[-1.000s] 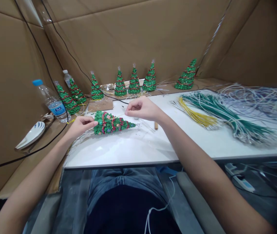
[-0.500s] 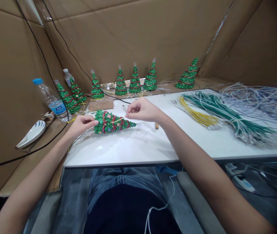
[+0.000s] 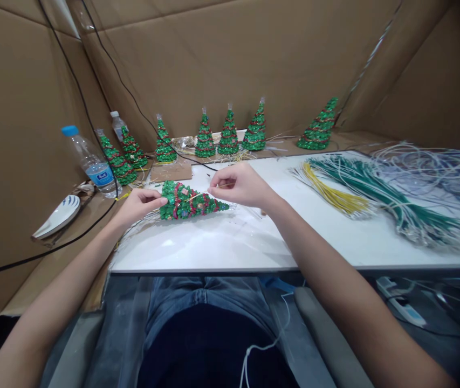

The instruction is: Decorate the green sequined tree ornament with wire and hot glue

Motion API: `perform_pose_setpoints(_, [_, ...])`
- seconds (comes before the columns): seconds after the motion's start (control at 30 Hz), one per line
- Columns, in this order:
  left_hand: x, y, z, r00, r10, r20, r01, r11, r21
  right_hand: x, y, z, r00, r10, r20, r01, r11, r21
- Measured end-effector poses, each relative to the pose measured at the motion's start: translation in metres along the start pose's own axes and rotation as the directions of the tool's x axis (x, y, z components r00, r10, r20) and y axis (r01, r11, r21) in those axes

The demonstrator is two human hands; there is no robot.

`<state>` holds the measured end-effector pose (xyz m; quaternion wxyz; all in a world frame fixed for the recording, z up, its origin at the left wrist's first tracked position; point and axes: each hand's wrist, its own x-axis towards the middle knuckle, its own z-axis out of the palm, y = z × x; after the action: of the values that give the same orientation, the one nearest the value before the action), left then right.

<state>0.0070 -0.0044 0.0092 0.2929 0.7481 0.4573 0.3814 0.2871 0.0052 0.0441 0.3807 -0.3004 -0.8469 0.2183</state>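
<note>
A small green Christmas tree point(image 3: 187, 202) with red garlands lies on its side over the white tabletop point(image 3: 197, 250), its tip pointing right. My left hand point(image 3: 144, 203) grips the tree by its wide base, thumb on the near face. Above the tip, my right hand point(image 3: 238, 186) pinches a thin yellow wire point(image 3: 197, 196) that runs across the tree's upper face. The far end of the wire, among the branches, is too small to make out.
Several similar trees point(image 3: 228, 132) stand along the cardboard wall. Bundles of yellow wires point(image 3: 333, 191) and green wires point(image 3: 379, 186) lie to the right. At left are a water bottle point(image 3: 100, 173), a white dish point(image 3: 57, 216) and a black cable point(image 3: 92, 223).
The whole view has shifted slightly. The tree has rolled a little in my left hand, showing other ornaments, while my right hand keeps its pinch on the wire.
</note>
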Motion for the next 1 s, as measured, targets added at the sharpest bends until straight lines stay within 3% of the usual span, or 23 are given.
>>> perform_pose_setpoints(0.2, [-0.002,0.003,0.001,1.000,-0.022,-0.003,0.022,1.000,0.010,-0.001,0.005,0.003,0.995,-0.086,0.051,0.089,0.994,-0.057])
perform_pose_setpoints(0.8, [-0.002,-0.005,0.000,0.998,0.023,0.058,-0.025,0.999,0.029,-0.002,0.002,0.004,0.996,-0.012,0.094,0.020,0.996,-0.086])
perform_pose_setpoints(1.0, [-0.002,-0.005,-0.002,0.996,0.023,0.082,-0.026,0.999,0.032,-0.003,0.000,0.006,0.996,-0.061,0.071,0.068,0.992,-0.107])
